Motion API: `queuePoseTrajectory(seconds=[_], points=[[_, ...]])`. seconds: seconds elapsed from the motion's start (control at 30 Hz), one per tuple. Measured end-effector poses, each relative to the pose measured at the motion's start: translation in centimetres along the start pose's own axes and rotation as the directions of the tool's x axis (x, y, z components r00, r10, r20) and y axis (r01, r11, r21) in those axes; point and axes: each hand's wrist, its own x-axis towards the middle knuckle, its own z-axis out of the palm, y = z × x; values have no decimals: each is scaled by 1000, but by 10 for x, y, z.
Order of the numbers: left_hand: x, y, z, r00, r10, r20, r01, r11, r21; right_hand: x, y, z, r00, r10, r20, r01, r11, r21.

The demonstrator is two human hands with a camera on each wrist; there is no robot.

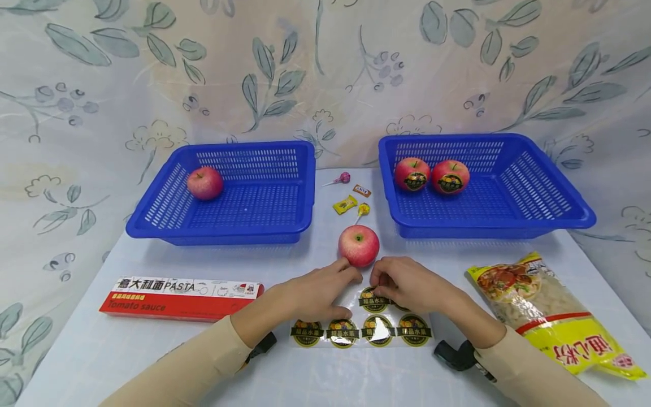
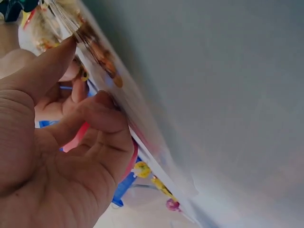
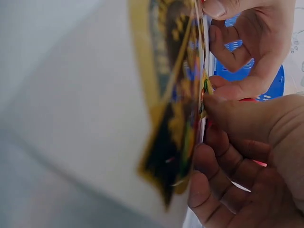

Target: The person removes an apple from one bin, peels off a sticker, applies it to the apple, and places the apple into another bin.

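Note:
A clear sticker sheet (image 1: 378, 330) with several round black-and-gold fruit labels lies at the table's front. My left hand (image 1: 351, 282) holds its far edge, thumb and curled fingers on the film (image 2: 142, 137). My right hand (image 1: 378, 282) pinches one label (image 1: 373, 299) in the sheet's top row; in the right wrist view the sheet (image 3: 175, 95) shows edge-on against those fingertips (image 3: 209, 102). A red apple (image 1: 359, 245) with no label showing stands just beyond both hands. The left blue basket (image 1: 152, 223) holds one apple (image 1: 205, 183). The right blue basket (image 1: 574, 217) holds two labelled apples (image 1: 413, 174).
A red and white pasta box (image 1: 180, 298) lies at the front left. A yellow noodle bag (image 1: 549, 314) lies at the front right. Small wrapped candies (image 1: 346, 203) and a lollipop (image 1: 341, 180) sit between the baskets. A leaf-patterned cloth hangs behind.

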Motion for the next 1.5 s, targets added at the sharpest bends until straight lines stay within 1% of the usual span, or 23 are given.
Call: queuePoseTrajectory(seconds=[0.1, 0.23, 0.33, 0.4, 0.47, 0.53, 0.57, 0.63, 0.7, 0.77, 0.83, 0.87, 0.97, 1.07, 1.1, 1.2, 1.3, 1.4, 1.5], points=[[1, 1, -1, 1000, -2, 4, 2, 1000, 18, 0, 0, 0, 1000, -5, -17, 5, 1000, -4], [1, 1, -2, 1000, 1, 6, -1, 1000, 31, -2, 0, -2, 999, -28, -16, 28, 1000, -12], [1, 0, -1, 1000, 8, -2, -8, 1000, 29, -4, -1, -7, 998, -56, -9, 56, 998, 23], [0, -1, -1, 1000, 14, -3, -14, 1000, 23, -4, -2, -10, 998, -61, -4, 61, 995, 73], [-2, -3, -2, 1000, 23, -1, -23, 1000, -2, -4, -3, -12, 998, -59, 0, 58, 990, 128], [-4, -5, -5, 999, 38, -4, -38, 998, -54, -2, -5, -15, 999, -48, 0, 48, 986, 160], [-6, -7, -7, 999, 48, -10, -49, 994, -96, -2, -7, -16, 999, -44, -3, 44, 985, 167], [-7, -9, -11, 996, 75, -38, -81, 980, -182, 0, -10, -17, 999, -45, -19, 47, 986, 162], [-8, -10, -14, 989, 117, -93, -136, 961, -242, 1, -12, -18, 997, -62, -47, 68, 988, 140], [-8, -10, -16, 976, 144, -162, -183, 949, -258, 3, -14, -18, 993, -82, -80, 91, 988, 124], [-8, -10, -16, 961, 154, -231, -209, 949, -236, 5, -14, -18, 987, -106, -121, 119, 988, 102], [-8, -10, -16, 953, 149, -262, -211, 951, -225, 5, -14, -17, 983, -116, -141, 129, 988, 89], [-8, -10, -14, 934, 116, -337, -186, 965, -186, 7, -11, -16, 969, -151, -196, 162, 986, 41], [-8, -10, -12, 916, 78, -393, -142, 980, -138, 8, -8, -15, 951, -196, -239, 194, 981, -30], [-8, -10, -12, 907, 69, -414, -127, 985, -115, 9, -7, -15, 946, -207, -251, 200, 978, -54], [-7, -9, -11, 886, 37, -463, -66, 997, -47, 11, -6, -13, 933, -221, -282, 197, 974, -112], [-6, -8, -10, 867, 31, -497, -17, 999, 33, 14, -6, -13, 930, -209, -304, 173, 975, -142], [-2, -7, -11, 859, 31, -511, 16, 996, 88, 18, -7, -14, 929, -189, -318, 145, 977, -156], [1, -7, -13, 853, 24, -522, 36, 994, 104, 21, -7, -15, 930, -170, -327, 120, 979, -166]])
